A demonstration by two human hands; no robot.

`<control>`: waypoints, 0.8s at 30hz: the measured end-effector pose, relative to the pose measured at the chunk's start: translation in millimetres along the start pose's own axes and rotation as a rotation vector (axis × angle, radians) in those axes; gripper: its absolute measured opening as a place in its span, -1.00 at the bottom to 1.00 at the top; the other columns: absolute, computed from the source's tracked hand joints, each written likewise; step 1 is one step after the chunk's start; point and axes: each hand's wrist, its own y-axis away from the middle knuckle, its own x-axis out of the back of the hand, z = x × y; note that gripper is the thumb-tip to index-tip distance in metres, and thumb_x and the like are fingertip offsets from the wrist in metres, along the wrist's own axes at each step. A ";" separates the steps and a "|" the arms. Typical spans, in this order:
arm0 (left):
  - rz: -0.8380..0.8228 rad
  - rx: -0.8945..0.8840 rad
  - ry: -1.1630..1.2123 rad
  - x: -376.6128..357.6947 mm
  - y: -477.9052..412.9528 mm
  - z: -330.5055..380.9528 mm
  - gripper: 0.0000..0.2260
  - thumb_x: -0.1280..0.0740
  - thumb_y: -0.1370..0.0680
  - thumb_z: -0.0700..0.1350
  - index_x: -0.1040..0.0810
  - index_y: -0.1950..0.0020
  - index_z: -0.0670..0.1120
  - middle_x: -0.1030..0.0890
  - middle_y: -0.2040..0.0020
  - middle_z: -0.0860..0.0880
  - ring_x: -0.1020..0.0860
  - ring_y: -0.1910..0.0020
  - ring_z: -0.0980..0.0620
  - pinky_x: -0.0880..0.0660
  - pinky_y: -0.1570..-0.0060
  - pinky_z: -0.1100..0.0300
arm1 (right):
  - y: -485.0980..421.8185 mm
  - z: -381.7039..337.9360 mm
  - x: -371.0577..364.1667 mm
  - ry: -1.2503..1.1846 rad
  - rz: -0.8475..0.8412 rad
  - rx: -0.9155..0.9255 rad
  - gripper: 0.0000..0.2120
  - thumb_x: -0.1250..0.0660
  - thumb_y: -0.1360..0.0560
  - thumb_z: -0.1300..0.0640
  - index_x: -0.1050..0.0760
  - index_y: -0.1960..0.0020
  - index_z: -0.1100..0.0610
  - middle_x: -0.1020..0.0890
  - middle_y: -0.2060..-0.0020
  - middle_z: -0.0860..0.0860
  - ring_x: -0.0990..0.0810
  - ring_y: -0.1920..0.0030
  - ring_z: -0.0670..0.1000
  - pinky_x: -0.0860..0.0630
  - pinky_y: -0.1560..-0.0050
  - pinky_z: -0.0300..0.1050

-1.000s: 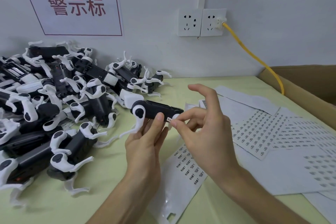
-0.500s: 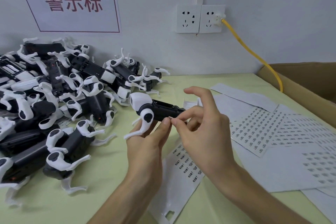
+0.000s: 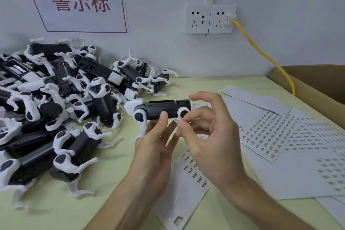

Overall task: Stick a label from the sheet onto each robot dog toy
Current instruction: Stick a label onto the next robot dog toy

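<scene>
My left hand (image 3: 155,142) holds a black-and-white robot dog toy (image 3: 158,111) level above the table, thumb on its near side and fingers under it. My right hand (image 3: 211,130) pinches a small white label (image 3: 176,120) between thumb and forefinger, just below the toy's right end. A narrow label sheet (image 3: 188,179) lies on the table under my hands. A large pile of robot dog toys (image 3: 61,106) fills the left of the table.
Several more label sheets (image 3: 276,136) are spread on the yellow-green table (image 3: 115,164) to the right. A cardboard box (image 3: 317,87) stands at the right edge. A yellow cable (image 3: 265,58) runs from the wall socket (image 3: 222,18) into it. A sign hangs on the wall.
The toy in my left hand has turned and risen slightly, now lying level with its side toward me. My right hand still pinches the label close to the toy's right end.
</scene>
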 end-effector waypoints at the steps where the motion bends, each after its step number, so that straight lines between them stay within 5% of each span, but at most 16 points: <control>1: -0.015 0.001 0.010 -0.2 -0.5 0.8 -0.62 -0.40 -0.50 -0.02 -0.52 -0.30 -0.09 -0.60 -0.21 -0.11 -0.57 -0.16 -0.02 -0.47 -0.30 0.06 | 0.0 -0.3 0.1 -0.005 -0.002 0.000 -0.58 -0.47 -0.48 0.36 -0.46 -0.19 0.00 -0.66 0.26 -0.02 -0.72 0.27 0.03 -0.61 0.18 -0.22; 6: -0.108 0.099 0.039 5.1 -5.0 2.8 -0.65 -0.37 -0.54 0.06 -0.46 -0.27 -0.02 -0.50 -0.35 -0.27 -0.40 -0.47 -0.36 -0.17 -0.58 -0.24 | 5.3 -2.0 -5.6 -0.040 -0.043 -0.010 -0.59 -0.46 -0.48 0.35 -0.46 -0.20 0.01 -0.66 0.24 -0.04 -0.72 0.30 0.01 -0.58 0.20 -0.27; 8: -0.114 0.106 0.050 6.7 -6.3 3.8 -0.68 -0.39 -0.52 0.06 -0.46 -0.18 -0.05 -0.48 -0.28 -0.25 -0.40 -0.42 -0.42 -0.17 -0.59 -0.19 | 5.6 -2.4 -6.1 -0.040 -0.040 -0.007 -0.60 -0.46 -0.48 0.34 -0.46 -0.20 0.01 -0.67 0.24 -0.06 -0.71 0.30 0.00 -0.58 0.21 -0.27; 11: -0.120 0.062 0.073 4.2 -3.5 5.0 -0.76 -0.40 -0.52 0.01 -0.46 -0.08 -0.06 -0.46 -0.18 -0.16 -0.47 -0.23 -0.17 -0.25 -0.56 -0.15 | 2.2 -2.4 -2.7 -0.021 -0.006 -0.023 -0.58 -0.49 -0.48 0.32 -0.46 -0.18 -0.04 -0.68 0.25 -0.06 -0.72 0.26 0.01 -0.63 0.17 -0.19; 15: -0.220 0.005 0.024 3.7 -0.8 -1.2 -0.96 -0.33 -0.60 -0.13 -0.55 -0.04 -0.04 -0.59 -0.10 -0.12 -0.57 -0.26 -0.18 -0.40 -0.45 -0.09 | -2.8 -1.9 2.7 0.046 0.033 -0.034 -0.56 -0.51 -0.47 0.30 -0.44 -0.19 -0.06 -0.69 0.26 -0.10 -0.71 0.26 -0.04 -0.61 0.19 -0.23; 19: -0.266 -0.075 -0.021 2.8 1.2 -3.8 -0.78 -0.37 -0.56 -0.23 -0.59 -0.19 -0.05 -0.60 -0.16 -0.09 -0.61 -0.23 -0.07 -0.50 -0.30 0.06 | -4.9 -2.3 3.5 0.171 0.059 0.010 -0.51 -0.53 -0.44 0.30 -0.42 -0.22 -0.05 -0.68 0.29 -0.16 -0.66 0.33 -0.07 -0.50 0.25 -0.38; 24: -0.259 -0.176 -0.035 -0.2 1.4 -3.2 -0.65 -0.36 -0.55 -0.29 -0.50 -0.34 -0.22 -0.52 -0.20 -0.15 -0.59 -0.18 -0.07 -0.56 -0.20 0.17 | -4.7 -3.1 3.2 0.221 0.073 0.030 -0.48 -0.54 -0.43 0.28 -0.42 -0.24 -0.07 -0.67 0.30 -0.14 -0.59 0.40 0.03 -0.53 0.28 -0.22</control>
